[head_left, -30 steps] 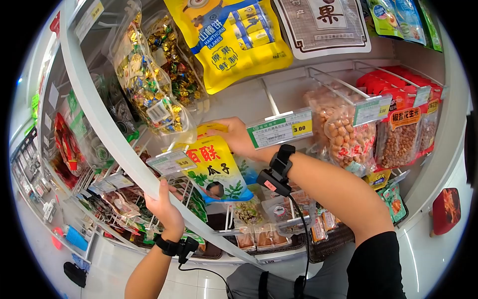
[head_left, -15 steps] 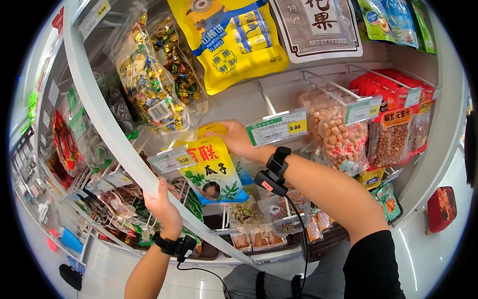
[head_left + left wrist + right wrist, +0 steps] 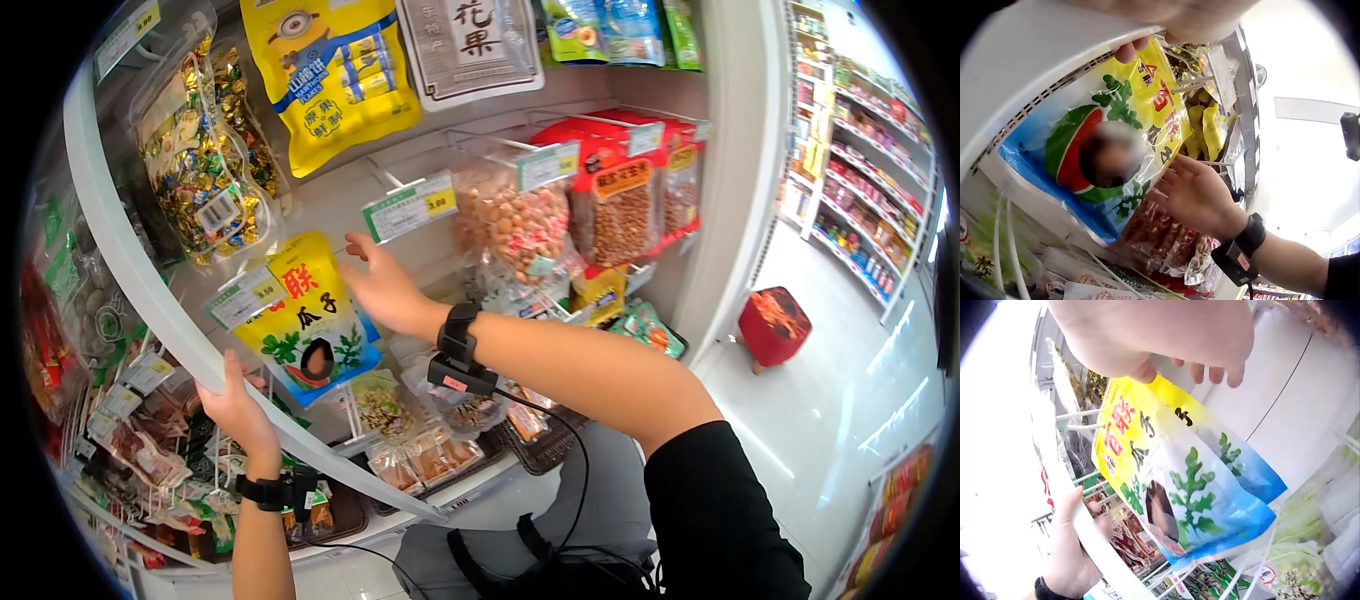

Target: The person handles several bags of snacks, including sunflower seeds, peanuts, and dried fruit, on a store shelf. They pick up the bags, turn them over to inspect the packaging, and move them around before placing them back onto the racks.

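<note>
The right hand (image 3: 388, 292) grips nothing: its fingers are loosely extended and slightly spread just beside the right edge of the yellow-and-blue seed bag (image 3: 318, 320). Whether a fingertip touches the bag, I cannot tell. Its forearm reaches leftward and up from a bent elbow, with a black wrist camera (image 3: 460, 370) strapped at the wrist and a black sleeve (image 3: 720, 510) above the elbow.

The left hand (image 3: 240, 415) is clamped round the white shelf edge (image 3: 135, 285), thumb on the near face and fingers curled behind; its forearm rises almost upright from below.

The seed bag hangs tilted between the two hands, partly covered at its upper left by a price tag (image 3: 245, 297). A second seed bag (image 3: 1244, 456) hangs close behind it in the right wrist view.

Above the hands hang clear bags of gold-wrapped candy (image 3: 195, 150) and a yellow hawthorn pack (image 3: 335, 80). Right of the right hand hang peanut bags (image 3: 515, 220), then red nut packs (image 3: 620, 200). Farther right, a red stool (image 3: 775, 325) stands on the tiled floor.
</note>
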`<control>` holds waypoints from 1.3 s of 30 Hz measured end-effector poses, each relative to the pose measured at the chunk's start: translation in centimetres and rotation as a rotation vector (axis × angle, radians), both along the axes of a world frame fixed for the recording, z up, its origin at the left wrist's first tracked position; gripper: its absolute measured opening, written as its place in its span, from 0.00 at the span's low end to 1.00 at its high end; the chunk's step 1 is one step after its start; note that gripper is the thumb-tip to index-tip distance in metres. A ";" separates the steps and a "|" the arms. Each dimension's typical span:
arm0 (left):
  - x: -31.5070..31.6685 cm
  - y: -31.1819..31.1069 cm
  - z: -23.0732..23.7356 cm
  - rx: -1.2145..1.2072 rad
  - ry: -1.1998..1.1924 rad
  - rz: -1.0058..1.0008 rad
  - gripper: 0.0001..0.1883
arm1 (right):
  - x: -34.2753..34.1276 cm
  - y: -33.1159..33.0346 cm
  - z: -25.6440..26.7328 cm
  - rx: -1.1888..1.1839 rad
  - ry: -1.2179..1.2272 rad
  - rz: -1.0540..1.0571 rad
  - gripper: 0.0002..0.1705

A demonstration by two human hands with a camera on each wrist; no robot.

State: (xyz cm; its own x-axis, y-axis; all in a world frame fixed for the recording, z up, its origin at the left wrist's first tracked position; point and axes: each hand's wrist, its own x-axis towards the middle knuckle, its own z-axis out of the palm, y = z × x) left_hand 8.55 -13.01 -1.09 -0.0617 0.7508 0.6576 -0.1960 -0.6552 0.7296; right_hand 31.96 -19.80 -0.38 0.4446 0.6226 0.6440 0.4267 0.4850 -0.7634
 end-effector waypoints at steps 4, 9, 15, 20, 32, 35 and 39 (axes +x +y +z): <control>-0.2 0.2 0.0 -0.035 -0.006 -0.064 0.17 | -2.1 -3.3 -1.3 -0.037 -0.095 -0.186 0.36; -0.2 1.4 -0.6 0.031 -0.013 -0.168 0.16 | -5.3 -8.8 -3.6 -0.132 -0.237 -0.237 0.34; -0.5 1.1 -0.7 0.042 0.010 -0.193 0.15 | -8.0 -17.9 -7.2 -0.268 -0.536 -0.229 0.24; 0.0 1.9 -1.2 0.111 -0.007 -0.130 0.15 | -9.5 -23.5 -11.3 -0.411 -0.923 -0.297 0.16; -0.3 2.0 -0.6 0.091 0.028 -0.127 0.19 | -7.1 -23.5 -13.6 -0.035 0.400 -0.205 0.14; -0.4 1.4 -0.4 0.078 0.021 -0.092 0.21 | -4.0 -24.9 -16.2 0.121 0.803 -0.105 0.16; -1.1 3.1 -1.0 0.065 0.061 -0.039 0.26 | 0.3 -28.1 -20.1 0.098 0.885 -0.162 0.15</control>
